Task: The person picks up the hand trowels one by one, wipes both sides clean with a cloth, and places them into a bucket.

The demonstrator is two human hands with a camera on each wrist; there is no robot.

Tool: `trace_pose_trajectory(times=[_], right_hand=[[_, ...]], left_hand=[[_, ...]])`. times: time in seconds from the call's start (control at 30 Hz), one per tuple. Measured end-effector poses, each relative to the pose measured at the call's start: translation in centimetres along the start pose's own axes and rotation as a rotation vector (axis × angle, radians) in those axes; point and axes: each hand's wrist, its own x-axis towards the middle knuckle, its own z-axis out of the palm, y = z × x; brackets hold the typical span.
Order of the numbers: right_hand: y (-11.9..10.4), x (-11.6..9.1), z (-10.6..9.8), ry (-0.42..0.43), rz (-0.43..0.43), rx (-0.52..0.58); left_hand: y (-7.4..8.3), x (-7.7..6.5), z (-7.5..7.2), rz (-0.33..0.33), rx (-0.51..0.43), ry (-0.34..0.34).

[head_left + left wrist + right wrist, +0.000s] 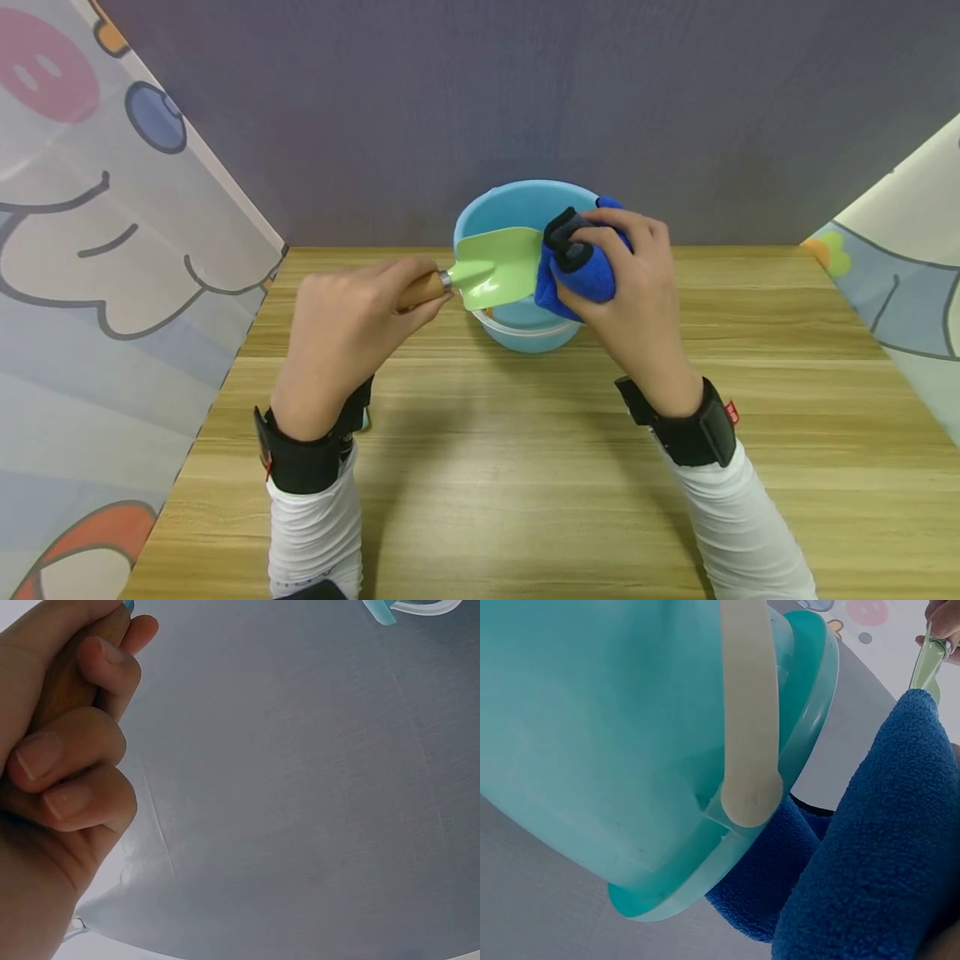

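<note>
My left hand (348, 325) grips the wooden handle (64, 686) of a small garden trowel with a light green blade (502, 267). The blade is held over a light blue bucket (525, 193), pointing to the right. My right hand (637, 267) holds a bunched blue cloth (588, 275) with dark edging against the blade's far end, covering its tip. In the right wrist view the cloth (870, 847) hangs in thick folds beside the bucket's rim. Part of the bucket's inside is hidden behind blade and cloth.
The bucket stands on a wood-grain table (495, 467), close to a dark grey wall (525, 92) behind it. A white handle (751, 750) is fixed at the bucket's rim. Cartoon-printed panels (97, 233) flank the table on both sides.
</note>
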Motion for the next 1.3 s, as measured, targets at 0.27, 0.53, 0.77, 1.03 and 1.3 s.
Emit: trace_pose_trajectory(times=[0.27,0.53,0.77,1.03,1.3], right_hand=[[0.2,0.1,0.0,-0.026,0.013,-0.012],[0.3,0.1,-0.2,-0.033,0.021,-0.006],[0.4,0.1,-0.5,-0.012,0.023,-0.009],[0.2,0.1,-0.9,0.002,0.024,-0.017],[0.3,0.1,-1.1,0.023,0.024,-0.011]], left_hand=[[0.0,0.0,0.2,-0.029,0.006,-0.022],[-0.1,0.0,0.2,-0.052,0.001,-0.038],[-0.2,-0.1,0.0,-0.084,-0.008,-0.065],[-0.2,-0.1,-0.1,-0.101,-0.015,-0.086],[-0.2,-0.1,-0.1,-0.157,-0.019,-0.132]])
